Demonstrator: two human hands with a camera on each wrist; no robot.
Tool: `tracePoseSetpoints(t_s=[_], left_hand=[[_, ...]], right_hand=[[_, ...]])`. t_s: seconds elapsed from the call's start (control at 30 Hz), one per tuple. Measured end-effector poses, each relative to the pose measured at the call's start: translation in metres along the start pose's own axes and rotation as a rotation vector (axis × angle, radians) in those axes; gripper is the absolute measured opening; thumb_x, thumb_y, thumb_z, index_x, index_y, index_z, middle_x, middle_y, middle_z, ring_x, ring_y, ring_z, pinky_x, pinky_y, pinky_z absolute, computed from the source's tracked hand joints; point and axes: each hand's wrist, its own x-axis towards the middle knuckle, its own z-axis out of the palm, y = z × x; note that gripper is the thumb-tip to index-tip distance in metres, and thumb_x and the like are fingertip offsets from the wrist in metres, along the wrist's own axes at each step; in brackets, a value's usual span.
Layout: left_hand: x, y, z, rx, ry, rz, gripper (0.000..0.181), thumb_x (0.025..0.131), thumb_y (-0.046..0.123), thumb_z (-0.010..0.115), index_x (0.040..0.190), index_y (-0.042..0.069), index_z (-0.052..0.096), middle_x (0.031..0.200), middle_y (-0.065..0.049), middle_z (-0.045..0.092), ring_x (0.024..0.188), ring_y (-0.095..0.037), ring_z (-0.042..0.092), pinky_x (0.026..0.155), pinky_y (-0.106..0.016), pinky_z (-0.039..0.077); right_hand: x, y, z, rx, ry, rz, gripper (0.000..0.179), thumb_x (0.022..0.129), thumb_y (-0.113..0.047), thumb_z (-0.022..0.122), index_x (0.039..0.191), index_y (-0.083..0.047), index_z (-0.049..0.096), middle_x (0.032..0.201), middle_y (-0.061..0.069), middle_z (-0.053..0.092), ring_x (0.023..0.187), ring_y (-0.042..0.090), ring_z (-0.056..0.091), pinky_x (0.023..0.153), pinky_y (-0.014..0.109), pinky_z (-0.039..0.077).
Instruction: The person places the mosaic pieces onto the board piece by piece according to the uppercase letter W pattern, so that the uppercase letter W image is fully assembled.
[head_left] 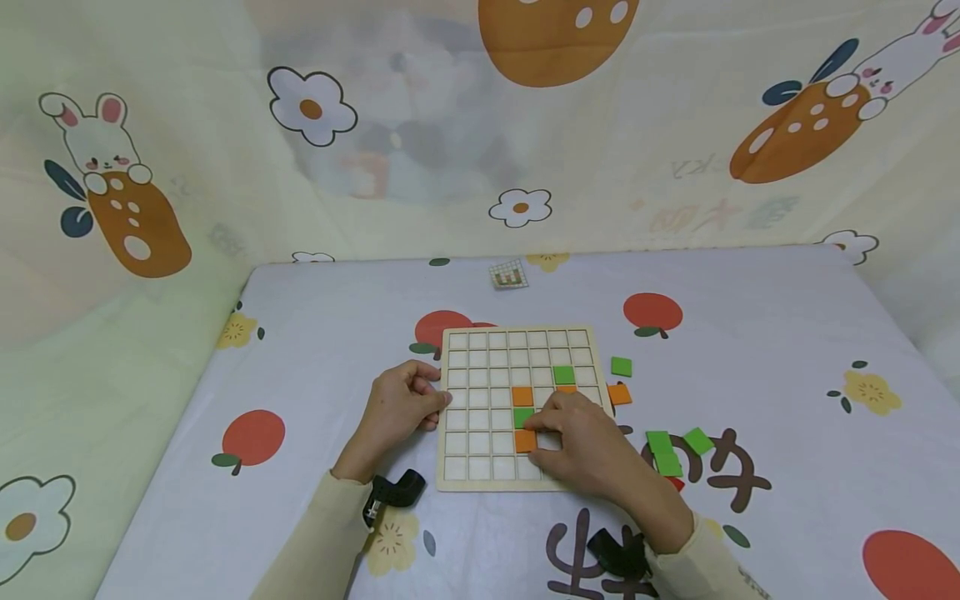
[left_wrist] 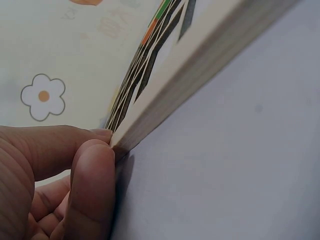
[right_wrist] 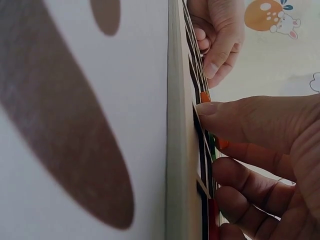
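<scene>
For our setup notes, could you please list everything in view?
Grid board: one, pale wood, centre
Tiles in grid: five visible, two green, three orange
Loose tiles: five visible, four green, one orange, right of board
Red patch: one, red, partly hidden, beside loose tiles
Card: one, white, behind board
Tablecloth: one, whitish, beneath
Backdrop: one, cream, printed, behind
Wrist devices: two, black, wrists
Sleeves: two, cream, forearms
Left hand: one, board's left edge
Right hand: one, over board

green tiles (head_left: pixel 564 375), orange tiles (head_left: pixel 522 396), reddish piece (head_left: pixel 677 483) perhaps
</scene>
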Motion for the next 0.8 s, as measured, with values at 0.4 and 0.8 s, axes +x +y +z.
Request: tracePoseSetpoints(t_s=[0.4, 0.8], left_hand=[[-0.0022, 0.0031, -0.0004, -0.005, -0.010, 0.006, 0.027, 0.088, -0.001, 0.080, 0.111, -0.001, 0.066, 0.077, -0.009, 0.064, 0.054, -0.015, 0.064, 0.052, -0.027, 0.059], [-0.0017, 0.0017, -0.0005, 0.007, -0.004, 0.010, 0.027, 0.088, 0.000, 0.080, 0.111, 0.000, 0.066, 0.078, -0.009, 0.064, 0.054, -0.015, 0.064, 0.052, -0.026, 0.059]], right_hand=[[-0.0004, -0.0004, -0.0008, -0.002, -0.001, -0.007, 0.029, 0.078, -0.009, 0.086, 0.107, -0.010, 0.082, 0.090, -0.007, 0.062, 0.086, 0.010, 0.051, 0.070, 0.029, 0.046], [-0.0028, -0.0025, -0.0016, -0.022, 0.005, 0.006, 0.035, 0.078, -0.011, 0.087, 0.113, -0.011, 0.081, 0.100, -0.004, 0.065, 0.095, 0.014, 0.055, 0.078, 0.033, 0.052]])
